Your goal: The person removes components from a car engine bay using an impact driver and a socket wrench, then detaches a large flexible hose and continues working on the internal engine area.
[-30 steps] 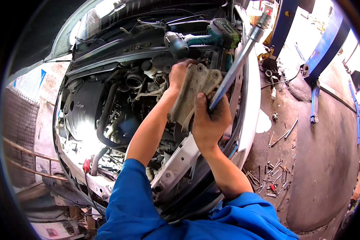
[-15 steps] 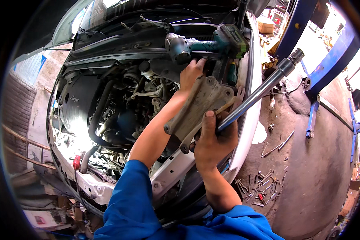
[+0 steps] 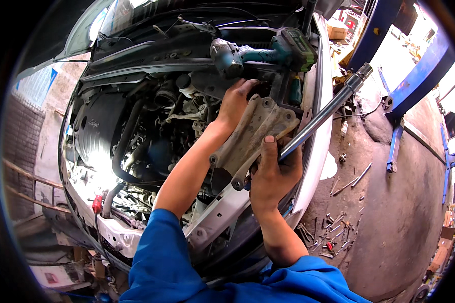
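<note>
Head view: person in blue sleeves (image 3: 159,247) bent over engine bay (image 3: 184,139) (hood up), both hands in shot.
R hand (image 3: 276,174): closed, gripping two things at once, w/ thumb up over the bracket's edge.
Bracket (image 3: 253,134): grey, dirty metal w/ holes at its corners; held tilted over the bay's R side, just R of the L hand.
Bar (image 3: 324,121): long, shiny, same R grip; slants up & R across the white fender (image 3: 326,93), socket (image 3: 360,74) on its far end.
L hand (image 3: 236,103): fingers bent, reaching in by the impact wrench (image 3: 258,54); tips in shadow, can't tell if gripping or just touching.
Screwdriver (image 3: 296,91): green handle, upright-ish beyond bracket, in neither hand.
Floor tools (image 3: 333,232): loose pile, R of car, well apart from hands.
Bay work: prob. mid-handling, bracket loose in hand, L hand busy in the corner.
Bracket, next: likely calls for a firm R grip on both pcs & bar end clear of fender.
</note>
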Motion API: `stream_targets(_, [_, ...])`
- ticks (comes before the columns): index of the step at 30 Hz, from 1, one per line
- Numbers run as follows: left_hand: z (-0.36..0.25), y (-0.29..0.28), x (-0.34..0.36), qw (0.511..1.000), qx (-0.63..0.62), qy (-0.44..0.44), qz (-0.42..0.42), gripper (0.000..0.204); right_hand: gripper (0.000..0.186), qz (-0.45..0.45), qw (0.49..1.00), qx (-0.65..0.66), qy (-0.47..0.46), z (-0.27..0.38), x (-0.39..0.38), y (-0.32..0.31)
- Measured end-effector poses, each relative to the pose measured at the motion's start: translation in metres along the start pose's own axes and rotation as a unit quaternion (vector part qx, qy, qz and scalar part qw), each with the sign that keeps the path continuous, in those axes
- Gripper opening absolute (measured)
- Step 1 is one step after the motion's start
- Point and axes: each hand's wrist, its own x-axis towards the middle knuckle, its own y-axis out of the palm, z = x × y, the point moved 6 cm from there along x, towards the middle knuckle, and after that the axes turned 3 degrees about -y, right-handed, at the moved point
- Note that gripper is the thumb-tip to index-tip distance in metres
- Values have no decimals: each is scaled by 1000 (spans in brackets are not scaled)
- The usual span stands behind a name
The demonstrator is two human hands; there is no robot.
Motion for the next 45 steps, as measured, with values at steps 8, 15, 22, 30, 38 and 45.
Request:
stream_targets(8, [-22,-47,-84,631,-555,-502,204,58,14,14,992,12,124,-30,-6,1])
stream_targets(15, [-21,-85,-100,790,-371,-431,229,57,17,58,978,85,179,-20,-20,20])
stream_targets(22, [29,-79,-4,880,-38,-215,422,50,19,28,989,88,115,-10,0,10])
stream_targets(30, [27,-25,-37,880,-22,-217,422,50,18,47,990,59,116,-9,1,10])
stream_targets(38, [19,10,-69,937,-71,-298,166,36,14,27,993,28,111,-10,0,9])
stream_targets(45, [3,16,-76,966,4,-258,9,31,17,56,990,54,121,-10,-3,11])
